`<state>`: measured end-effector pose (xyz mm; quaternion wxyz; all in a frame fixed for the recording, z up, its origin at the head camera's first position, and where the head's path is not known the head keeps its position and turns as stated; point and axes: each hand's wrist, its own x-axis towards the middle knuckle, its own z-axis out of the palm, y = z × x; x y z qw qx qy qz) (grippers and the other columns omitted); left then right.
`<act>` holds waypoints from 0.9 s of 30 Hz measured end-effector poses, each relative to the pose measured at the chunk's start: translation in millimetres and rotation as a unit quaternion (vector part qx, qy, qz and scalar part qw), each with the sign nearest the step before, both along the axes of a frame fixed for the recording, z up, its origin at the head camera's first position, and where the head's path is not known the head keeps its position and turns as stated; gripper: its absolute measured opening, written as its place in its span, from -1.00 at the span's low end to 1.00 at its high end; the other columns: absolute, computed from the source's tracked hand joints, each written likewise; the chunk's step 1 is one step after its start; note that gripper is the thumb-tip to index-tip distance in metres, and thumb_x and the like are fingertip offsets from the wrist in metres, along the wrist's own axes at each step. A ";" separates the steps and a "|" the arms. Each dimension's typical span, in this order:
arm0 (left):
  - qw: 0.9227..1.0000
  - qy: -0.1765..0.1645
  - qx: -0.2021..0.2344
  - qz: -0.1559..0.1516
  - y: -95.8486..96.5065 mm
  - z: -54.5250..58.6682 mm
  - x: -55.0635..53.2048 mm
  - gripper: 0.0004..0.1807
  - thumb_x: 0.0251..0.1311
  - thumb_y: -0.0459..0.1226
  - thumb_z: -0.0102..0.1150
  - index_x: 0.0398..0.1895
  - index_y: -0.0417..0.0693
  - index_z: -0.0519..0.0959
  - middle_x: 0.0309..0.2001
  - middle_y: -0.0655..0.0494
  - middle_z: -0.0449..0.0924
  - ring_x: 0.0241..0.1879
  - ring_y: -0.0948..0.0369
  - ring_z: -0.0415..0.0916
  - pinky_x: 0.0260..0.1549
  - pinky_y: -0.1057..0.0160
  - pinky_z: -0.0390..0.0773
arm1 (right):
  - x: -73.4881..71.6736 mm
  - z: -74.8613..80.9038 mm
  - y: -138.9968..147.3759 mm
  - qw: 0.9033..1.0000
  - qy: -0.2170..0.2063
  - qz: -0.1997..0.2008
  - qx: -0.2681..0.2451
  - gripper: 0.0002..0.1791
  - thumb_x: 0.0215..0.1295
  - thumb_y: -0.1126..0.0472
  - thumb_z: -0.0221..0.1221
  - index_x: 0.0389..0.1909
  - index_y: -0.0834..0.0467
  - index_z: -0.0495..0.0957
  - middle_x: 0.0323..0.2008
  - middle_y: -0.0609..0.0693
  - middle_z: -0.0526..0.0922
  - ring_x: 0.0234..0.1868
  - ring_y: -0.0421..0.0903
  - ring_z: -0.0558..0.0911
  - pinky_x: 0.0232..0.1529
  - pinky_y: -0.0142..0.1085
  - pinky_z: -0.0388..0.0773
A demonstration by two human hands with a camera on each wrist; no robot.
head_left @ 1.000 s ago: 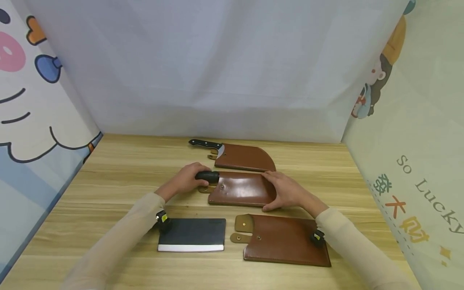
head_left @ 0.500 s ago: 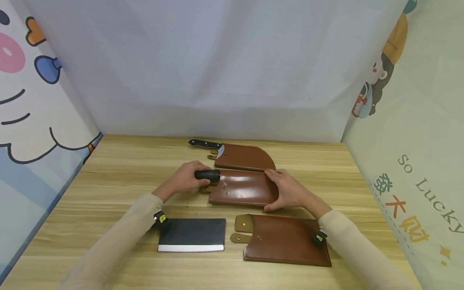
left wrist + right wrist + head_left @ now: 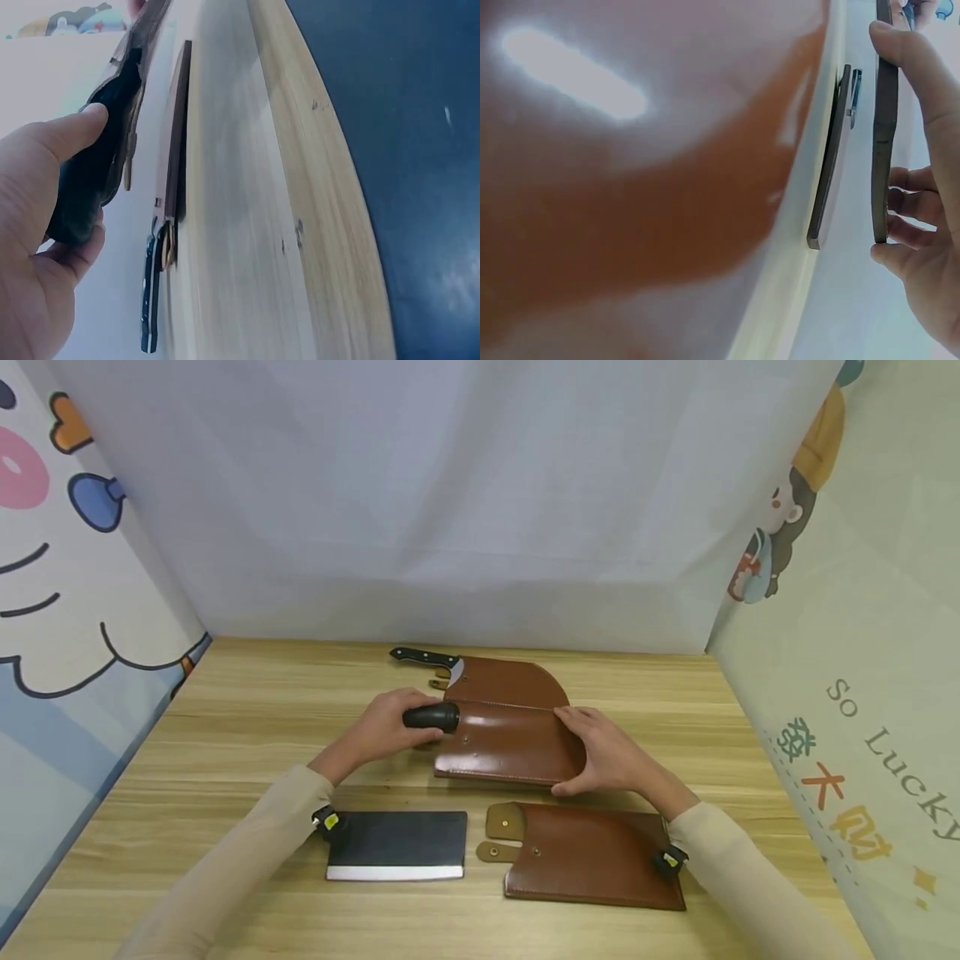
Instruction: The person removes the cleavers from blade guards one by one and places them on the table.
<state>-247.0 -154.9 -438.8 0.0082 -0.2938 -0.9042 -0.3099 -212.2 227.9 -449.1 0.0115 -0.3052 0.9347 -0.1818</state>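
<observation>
A knife with a thick black handle (image 3: pixel 431 717) sits in a glossy brown leather sheath (image 3: pixel 517 739), its blade hidden inside. My left hand (image 3: pixel 386 722) grips the handle, the thumb lying along it in the left wrist view. At the far end of the sheath, my right hand (image 3: pixel 606 753) holds it between thumb and fingers across opposite edges. Both wrist views show the sheathed knife raised off the wooden table (image 3: pixel 247 727). In the head view it overlaps the lower edge of another sheathed knife (image 3: pixel 513 681) behind, which has a riveted black handle.
Toward the front left lies a dark rectangular blade (image 3: pixel 397 839) with a bright edge, near my left sleeve. A second brown sheath (image 3: pixel 592 860) with snap straps (image 3: pixel 504 822) lies front right, under my right wrist. A white curtain (image 3: pixel 450 510) closes the back.
Both hands have lifted the sheathed knife from the table and shifted it slightly away and to the right. The other knife, the dark blade and the front sheath stay put.
</observation>
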 end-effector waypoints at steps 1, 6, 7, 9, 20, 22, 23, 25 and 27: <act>1.000 0.003 0.001 0.001 0.7 1.0 0.3 -0.40 0.17 -0.03 0.50 0.23 -0.10 0.64 0.08 -0.07 0.67 -0.10 0.07 0.61 -0.18 0.06 0.60 | 0.3 0.2 0.5 1.000 0.000 0.000 -0.001 0.38 -0.19 -0.36 0.55 0.53 0.35 0.18 0.46 0.32 0.32 0.47 0.31 0.28 0.36 0.21 0.31; 1.000 0.014 0.010 -0.002 2.0 4.5 2.5 -0.39 0.12 -0.07 0.54 0.21 -0.13 0.65 0.06 -0.09 0.67 -0.10 0.04 0.62 -0.18 0.01 0.60 | 2.0 1.2 1.9 1.000 0.000 -0.001 -0.009 0.37 -0.17 -0.35 0.54 0.53 0.37 0.18 0.46 0.37 0.29 0.48 0.34 0.27 0.36 0.23 0.30; 1.000 0.016 0.009 -0.002 1.6 4.5 3.0 -0.40 0.11 -0.07 0.55 0.20 -0.13 0.66 0.06 -0.09 0.67 -0.10 0.04 0.62 -0.17 0.01 0.60 | 2.6 1.5 1.9 1.000 0.001 -0.002 -0.010 0.37 -0.17 -0.36 0.54 0.53 0.37 0.18 0.46 0.38 0.29 0.48 0.34 0.28 0.35 0.23 0.31; 1.000 0.014 0.011 -0.002 0.6 3.7 3.9 -0.42 0.11 -0.08 0.55 0.18 -0.11 0.67 0.05 -0.08 0.67 -0.11 0.04 0.61 -0.18 0.02 0.59 | 4.4 3.0 1.7 1.000 0.001 -0.003 -0.013 0.37 -0.17 -0.35 0.54 0.53 0.36 0.18 0.46 0.37 0.29 0.48 0.33 0.28 0.36 0.21 0.31; 0.999 0.025 0.024 0.014 -3.9 -2.0 9.7 -0.51 0.17 -0.10 0.50 0.16 -0.04 0.70 0.02 -0.02 0.66 -0.16 0.08 0.62 -0.25 0.10 0.59 | 10.6 6.0 -0.8 0.999 0.004 -0.002 -0.031 0.37 -0.19 -0.34 0.55 0.54 0.32 0.18 0.48 0.33 0.29 0.50 0.32 0.26 0.38 0.19 0.29; 0.999 0.028 0.026 0.020 -4.1 -3.0 10.6 -0.51 0.17 -0.09 0.50 0.15 -0.03 0.70 0.02 -0.01 0.67 -0.15 0.08 0.62 -0.24 0.09 0.59 | 11.2 5.8 -1.8 0.999 0.008 -0.001 -0.031 0.37 -0.19 -0.35 0.55 0.54 0.32 0.19 0.47 0.33 0.30 0.50 0.31 0.27 0.38 0.19 0.30; 0.999 0.030 0.025 0.022 -4.3 -3.3 10.9 -0.51 0.17 -0.08 0.50 0.15 -0.03 0.70 0.03 -0.01 0.68 -0.15 0.08 0.63 -0.24 0.08 0.59 | 11.5 5.5 -2.4 0.999 0.010 0.000 -0.031 0.36 -0.18 -0.35 0.55 0.54 0.32 0.19 0.47 0.33 0.31 0.49 0.31 0.27 0.37 0.20 0.31; 0.999 0.033 0.023 0.024 -4.6 -3.7 11.4 -0.51 0.17 -0.08 0.50 0.16 -0.04 0.70 0.03 -0.02 0.70 -0.14 0.07 0.64 -0.23 0.06 0.60 | 11.7 4.7 -3.1 0.999 0.012 0.000 -0.031 0.36 -0.18 -0.35 0.55 0.53 0.32 0.20 0.46 0.33 0.32 0.49 0.31 0.28 0.36 0.20 0.32; 0.999 0.036 0.021 0.025 -4.9 -3.9 11.7 -0.51 0.17 -0.08 0.50 0.15 -0.04 0.71 0.03 -0.02 0.71 -0.12 0.06 0.64 -0.22 0.05 0.60 | 12.2 4.0 -3.6 0.999 0.013 0.001 -0.031 0.36 -0.18 -0.35 0.55 0.53 0.33 0.20 0.46 0.34 0.31 0.49 0.33 0.27 0.35 0.21 0.32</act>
